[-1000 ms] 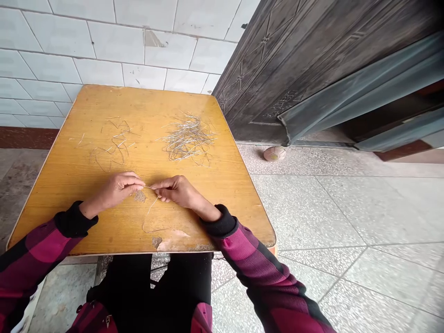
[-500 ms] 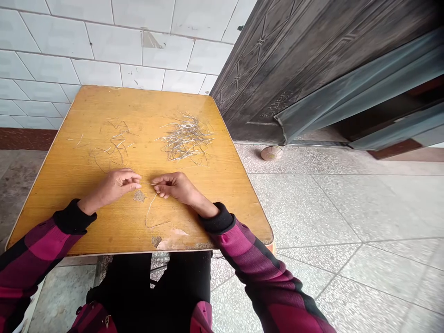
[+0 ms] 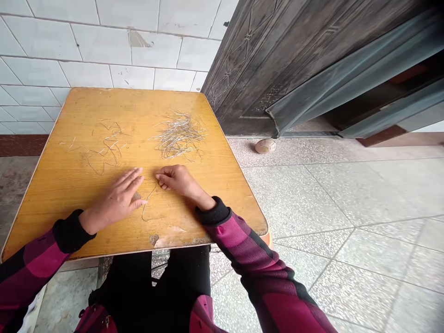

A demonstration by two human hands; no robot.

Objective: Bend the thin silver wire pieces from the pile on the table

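My right hand point(image 3: 178, 180) is closed in a pinch on one end of a thin wire point(image 3: 148, 199). From the fingertips the wire bends down and curls toward the table's near side. Beside it, my left hand point(image 3: 120, 196) is open, palm down, its fingers stretched and the thumb spread close to the wire. Beyond my right hand lies a tangled heap of thin silvery wires point(image 3: 181, 135). Several bent wires point(image 3: 113, 144) are scattered further off in front of my left hand.
All this lies on a yellow wooden table point(image 3: 215, 208) with chipped spots near its front edge. A white tiled wall point(image 3: 100, 41) stands behind it. To the right are a dark carved door point(image 3: 263, 60), a grey-blue curtain point(image 3: 322, 92) and a ball point(image 3: 265, 146) on the floor.
My left hand has let go of the wire and spread its fingers, moving a little nearer to me. My right hand still pinches the wire. The whole view has shifted slightly.
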